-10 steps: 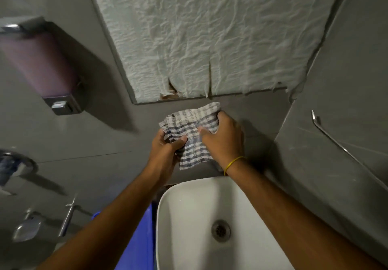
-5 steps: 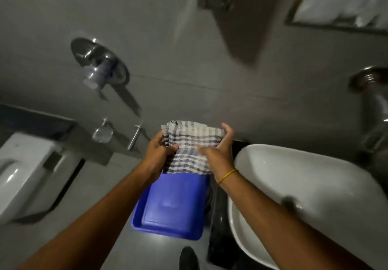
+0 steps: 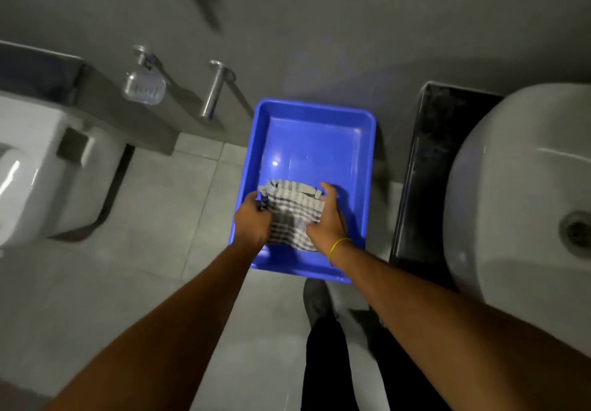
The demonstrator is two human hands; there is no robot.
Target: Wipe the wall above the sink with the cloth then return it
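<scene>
— Over the blue plastic tray [image 3: 363,167], what are the hands doing?

— Both grip the checked cloth [image 3: 292,211]. The left hand [image 3: 252,222] has its fingers closed on the cloth's left edge; the right hand [image 3: 326,219] clamps the right edge, thumb on top, with a yellow band [image 3: 339,249] round that wrist.

— Does the cloth touch the tray?

— It hangs bunched between the two hands, over the near half of the tray. Whether its lower fold rests on the tray's bottom I cannot tell.

— And the tray itself?

— It sits low, beside a dark block [image 3: 425,167] next to the white sink [image 3: 511,187], which stands at the right with its drain [image 3: 575,233] showing.

— What lies to the left?

— A white toilet [image 3: 35,171], and on the grey wall [image 3: 319,27] a metal soap dish [image 3: 144,89] and a metal bar [image 3: 212,91]. Pale floor tiles [image 3: 153,234] fill the space below, and a dark shoe [image 3: 315,298] shows just under the tray.
</scene>
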